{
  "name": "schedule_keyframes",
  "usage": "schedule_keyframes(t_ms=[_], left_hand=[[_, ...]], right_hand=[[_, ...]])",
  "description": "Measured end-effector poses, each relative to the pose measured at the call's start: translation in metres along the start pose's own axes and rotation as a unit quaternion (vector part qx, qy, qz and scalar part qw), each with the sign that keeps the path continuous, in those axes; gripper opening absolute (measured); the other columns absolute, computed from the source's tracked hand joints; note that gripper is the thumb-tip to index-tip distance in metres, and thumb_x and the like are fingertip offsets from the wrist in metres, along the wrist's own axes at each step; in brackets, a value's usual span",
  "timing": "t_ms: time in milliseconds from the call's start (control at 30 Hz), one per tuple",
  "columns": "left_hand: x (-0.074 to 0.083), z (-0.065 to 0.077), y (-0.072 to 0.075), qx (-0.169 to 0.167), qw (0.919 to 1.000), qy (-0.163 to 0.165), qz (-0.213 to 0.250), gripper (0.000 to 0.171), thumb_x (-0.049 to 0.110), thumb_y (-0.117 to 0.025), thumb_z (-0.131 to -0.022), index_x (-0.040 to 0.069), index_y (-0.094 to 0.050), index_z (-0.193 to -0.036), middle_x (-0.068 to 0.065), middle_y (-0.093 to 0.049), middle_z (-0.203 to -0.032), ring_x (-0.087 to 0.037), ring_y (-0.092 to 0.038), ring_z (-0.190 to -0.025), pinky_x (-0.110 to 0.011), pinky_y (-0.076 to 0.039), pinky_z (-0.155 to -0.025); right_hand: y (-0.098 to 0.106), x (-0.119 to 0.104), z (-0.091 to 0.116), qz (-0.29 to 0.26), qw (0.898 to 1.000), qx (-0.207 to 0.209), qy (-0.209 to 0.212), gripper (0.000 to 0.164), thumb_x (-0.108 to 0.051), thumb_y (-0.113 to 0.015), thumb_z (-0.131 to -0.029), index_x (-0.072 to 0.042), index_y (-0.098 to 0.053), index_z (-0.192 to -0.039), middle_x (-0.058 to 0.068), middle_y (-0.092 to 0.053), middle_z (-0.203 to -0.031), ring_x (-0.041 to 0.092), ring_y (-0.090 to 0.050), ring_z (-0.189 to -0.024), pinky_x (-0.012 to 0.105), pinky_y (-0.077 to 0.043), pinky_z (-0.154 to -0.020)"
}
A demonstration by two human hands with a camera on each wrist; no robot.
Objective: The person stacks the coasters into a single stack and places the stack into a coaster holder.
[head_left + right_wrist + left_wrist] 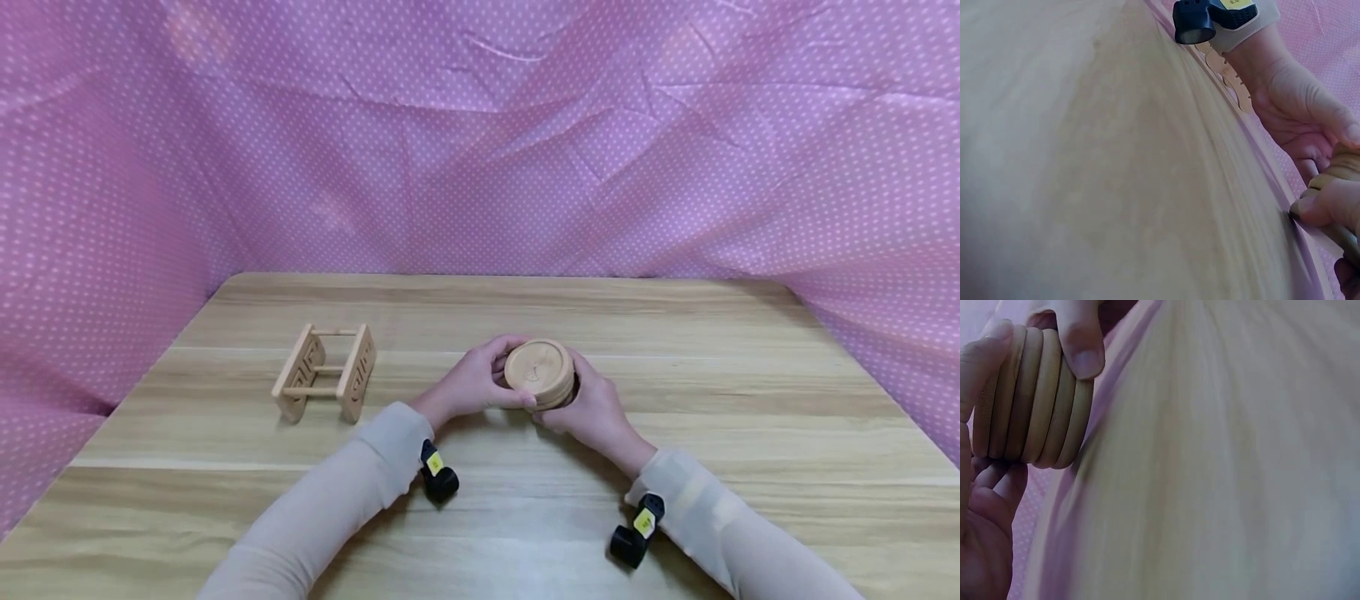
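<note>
Both hands hold a stack of round wooden coasters (538, 367) near the middle of the table. An engraved mark shows on the top coaster, and several stacked edges (1035, 400) are visible in the left wrist view. My left hand (476, 383) grips the stack from its left, thumb along the near side toward the top. From the right, my right hand (596, 408) grips it lower down, with its thumb (1329, 203) on the near side. The far fingers of both hands are partly hidden by the stack.
A wooden rack (360, 375) with carved side panels and thin crossbars stands to the left on the wood-grain table (480, 517). Pink dotted cloth (480, 167) hangs behind the table and along both sides.
</note>
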State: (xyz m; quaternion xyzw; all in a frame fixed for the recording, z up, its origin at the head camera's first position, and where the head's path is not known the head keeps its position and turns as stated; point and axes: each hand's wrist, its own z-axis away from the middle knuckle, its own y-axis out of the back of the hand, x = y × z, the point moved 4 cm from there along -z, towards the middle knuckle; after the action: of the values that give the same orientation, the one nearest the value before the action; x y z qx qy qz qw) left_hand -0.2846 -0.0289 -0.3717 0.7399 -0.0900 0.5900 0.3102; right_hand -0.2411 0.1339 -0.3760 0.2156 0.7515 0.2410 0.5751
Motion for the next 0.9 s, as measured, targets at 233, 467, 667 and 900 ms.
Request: schedule_keyframes(t_ms=[233, 467, 667, 900], left_hand=[[0.003, 0.002, 0.009, -0.022, 0.9995, -0.012, -0.019, 0.074, 0.008, -0.081, -0.068, 0.002, -0.040, -0.130, -0.014, -0.056, -0.127, -0.021, -0.054, -0.118, -0.024, -0.046, -0.097], [-0.001, 0.002, 0.023, -0.050, 0.9974, -0.005, -0.052, 0.074, 0.010, -0.083, -0.067, 0.003, -0.040, -0.126, -0.012, -0.058, -0.125, -0.020, -0.055, -0.115, -0.023, -0.045, -0.098], [-0.004, 0.003, 0.030, -0.056, 0.9970, 0.004, -0.053, 0.073, 0.009, -0.083, -0.066, 0.003, -0.039, -0.124, -0.013, -0.057, -0.126, -0.020, -0.055, -0.116, -0.025, -0.044, -0.100], [-0.012, 0.006, 0.032, -0.061, 0.9970, 0.028, -0.040, 0.070, 0.007, -0.081, -0.068, 0.005, -0.039, -0.124, -0.015, -0.054, -0.130, -0.022, -0.053, -0.120, -0.027, -0.041, -0.102]], right_hand=[[0.002, -0.002, -0.005, 0.005, 1.000, -0.009, 0.024, 0.091, -0.013, -0.086, -0.056, -0.007, -0.043, -0.136, 0.016, -0.057, -0.126, 0.030, -0.054, -0.114, 0.045, -0.044, -0.098], [0.003, -0.006, -0.011, -0.019, 0.999, -0.034, 0.029, 0.095, -0.011, -0.086, -0.059, -0.001, -0.037, -0.139, 0.017, -0.049, -0.135, 0.030, -0.051, -0.119, 0.042, -0.042, -0.102], [-0.002, -0.005, -0.017, -0.073, 0.995, -0.067, 0.021, 0.093, -0.008, -0.084, -0.062, -0.005, -0.035, -0.141, 0.013, -0.047, -0.138, 0.026, -0.050, -0.120, 0.038, -0.043, -0.101], [-0.008, 0.000, -0.025, -0.144, 0.984, -0.109, 0.013, 0.096, -0.005, -0.084, -0.062, -0.009, -0.032, -0.143, 0.012, -0.046, -0.138, 0.027, -0.053, -0.115, 0.038, -0.044, -0.099]])
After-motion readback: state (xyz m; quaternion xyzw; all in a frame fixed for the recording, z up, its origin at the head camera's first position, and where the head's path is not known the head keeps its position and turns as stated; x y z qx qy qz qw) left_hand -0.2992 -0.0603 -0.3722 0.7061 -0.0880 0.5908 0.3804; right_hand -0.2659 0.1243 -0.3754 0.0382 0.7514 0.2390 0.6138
